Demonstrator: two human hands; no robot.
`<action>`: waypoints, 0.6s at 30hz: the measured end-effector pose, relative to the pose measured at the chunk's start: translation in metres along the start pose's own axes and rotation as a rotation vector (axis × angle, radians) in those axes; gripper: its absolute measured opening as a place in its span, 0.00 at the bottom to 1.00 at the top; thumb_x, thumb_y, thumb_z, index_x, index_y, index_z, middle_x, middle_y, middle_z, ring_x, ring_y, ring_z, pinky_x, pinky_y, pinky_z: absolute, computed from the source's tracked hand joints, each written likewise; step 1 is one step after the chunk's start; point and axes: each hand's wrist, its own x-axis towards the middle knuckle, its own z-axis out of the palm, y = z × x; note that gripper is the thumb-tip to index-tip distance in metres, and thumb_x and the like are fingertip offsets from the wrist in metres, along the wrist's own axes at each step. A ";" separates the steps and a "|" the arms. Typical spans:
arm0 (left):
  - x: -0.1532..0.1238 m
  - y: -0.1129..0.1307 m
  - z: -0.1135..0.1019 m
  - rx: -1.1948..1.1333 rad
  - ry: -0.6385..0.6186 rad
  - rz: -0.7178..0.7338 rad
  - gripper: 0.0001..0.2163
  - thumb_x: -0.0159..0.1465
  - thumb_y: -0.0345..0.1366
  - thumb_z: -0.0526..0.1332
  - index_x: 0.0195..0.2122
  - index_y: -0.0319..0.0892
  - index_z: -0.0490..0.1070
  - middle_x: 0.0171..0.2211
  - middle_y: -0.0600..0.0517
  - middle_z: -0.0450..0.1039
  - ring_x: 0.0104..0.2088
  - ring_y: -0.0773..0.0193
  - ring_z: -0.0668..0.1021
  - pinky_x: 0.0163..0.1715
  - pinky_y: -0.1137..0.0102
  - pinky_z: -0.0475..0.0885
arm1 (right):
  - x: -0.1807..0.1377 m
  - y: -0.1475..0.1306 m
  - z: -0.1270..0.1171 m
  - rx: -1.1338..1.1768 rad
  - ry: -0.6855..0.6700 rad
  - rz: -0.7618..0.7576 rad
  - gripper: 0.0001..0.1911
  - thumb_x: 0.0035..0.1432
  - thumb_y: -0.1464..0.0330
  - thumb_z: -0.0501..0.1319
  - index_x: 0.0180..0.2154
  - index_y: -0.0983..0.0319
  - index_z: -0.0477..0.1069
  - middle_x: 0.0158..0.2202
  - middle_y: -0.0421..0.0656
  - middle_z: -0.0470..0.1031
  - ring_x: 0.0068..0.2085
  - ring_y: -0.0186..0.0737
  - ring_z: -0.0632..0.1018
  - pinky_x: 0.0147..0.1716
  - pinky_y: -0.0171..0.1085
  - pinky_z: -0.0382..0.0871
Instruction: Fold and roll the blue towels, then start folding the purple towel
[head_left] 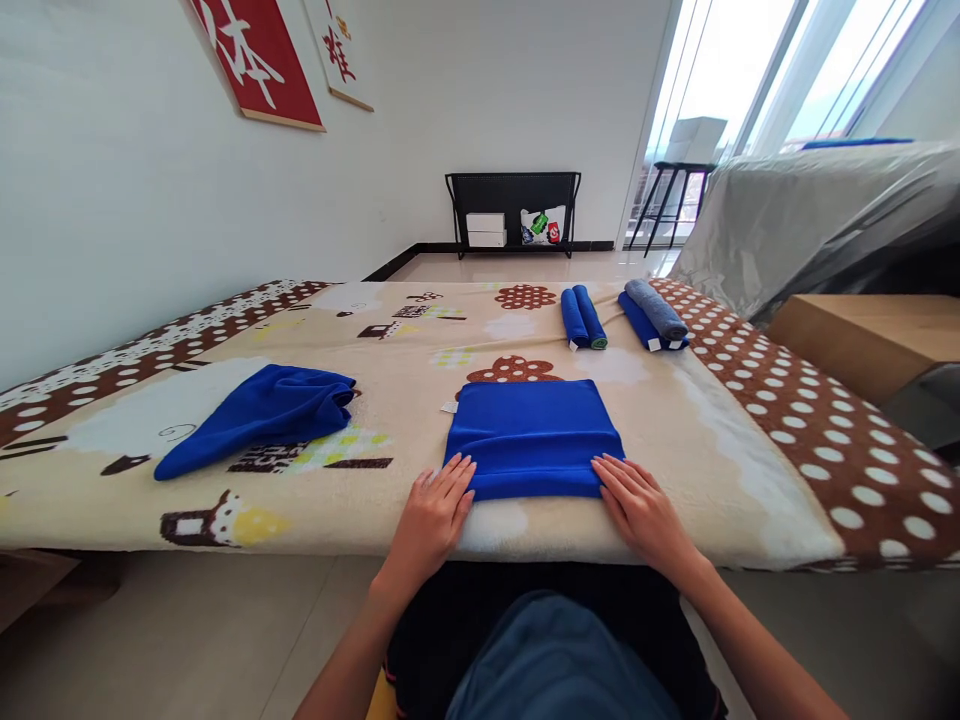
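A blue towel (536, 425), folded into a rectangle, lies in front of me with a narrow fold along its near side and a white tag at its far left. My left hand (437, 505) rests flat on the near left corner, fingers stretched out. On the near right corner lies my right hand (637, 500), its fingers likewise straight and flat. To the left is a crumpled blue cloth (262, 415). Farther back on the right, two blue rolled towels (581, 317) sit beside a grey rolled towel (655, 307) and another blue roll (643, 325).
A cream blanket with brown dotted borders (405, 390) covers the bed. Beyond stands a black rack (513, 210) by the wall. At right are a cardboard box (862, 325), plastic-covered furniture (825, 215) and a black stool (675, 180). Red and white hangings (262, 60) are on the left wall.
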 end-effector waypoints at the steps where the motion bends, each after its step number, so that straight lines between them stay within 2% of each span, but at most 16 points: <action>1: -0.001 0.002 -0.001 0.023 0.012 -0.015 0.21 0.72 0.33 0.49 0.65 0.46 0.62 0.63 0.45 0.67 0.65 0.53 0.67 0.63 0.50 0.56 | 0.001 -0.003 0.000 -0.005 0.014 0.002 0.24 0.68 0.72 0.51 0.64 0.60 0.63 0.61 0.47 0.70 0.63 0.47 0.69 0.62 0.50 0.62; 3: 0.003 0.014 -0.002 0.025 0.028 -0.009 0.23 0.70 0.28 0.49 0.65 0.45 0.62 0.64 0.43 0.66 0.65 0.51 0.66 0.63 0.47 0.54 | 0.007 -0.017 0.003 0.014 0.027 -0.022 0.26 0.66 0.74 0.50 0.64 0.60 0.63 0.61 0.48 0.70 0.63 0.48 0.68 0.61 0.51 0.62; 5: 0.013 0.033 -0.001 -0.045 0.030 0.042 0.25 0.68 0.25 0.49 0.65 0.44 0.62 0.63 0.42 0.67 0.64 0.51 0.68 0.62 0.50 0.58 | 0.017 -0.034 0.007 0.057 0.015 -0.056 0.27 0.65 0.75 0.50 0.64 0.60 0.62 0.58 0.48 0.72 0.60 0.47 0.70 0.59 0.51 0.63; 9: 0.034 0.061 0.003 -0.190 0.057 0.106 0.18 0.70 0.31 0.52 0.60 0.44 0.66 0.52 0.42 0.73 0.53 0.53 0.75 0.53 0.56 0.68 | 0.037 -0.058 0.013 0.074 -0.010 -0.045 0.18 0.67 0.68 0.54 0.57 0.60 0.68 0.49 0.49 0.74 0.49 0.46 0.74 0.51 0.47 0.66; 12: 0.039 0.063 0.006 -0.153 0.050 0.102 0.13 0.70 0.35 0.53 0.54 0.42 0.69 0.46 0.43 0.73 0.47 0.53 0.75 0.47 0.57 0.70 | 0.042 -0.057 0.011 0.013 -0.045 -0.019 0.13 0.68 0.62 0.56 0.48 0.61 0.71 0.47 0.50 0.73 0.46 0.47 0.72 0.48 0.46 0.65; 18: 0.031 0.048 0.006 -0.013 0.000 0.117 0.10 0.71 0.39 0.53 0.47 0.41 0.70 0.41 0.45 0.72 0.42 0.53 0.74 0.43 0.59 0.69 | 0.035 -0.044 0.003 -0.067 -0.088 -0.017 0.14 0.70 0.58 0.54 0.41 0.62 0.70 0.38 0.47 0.72 0.41 0.46 0.70 0.45 0.45 0.61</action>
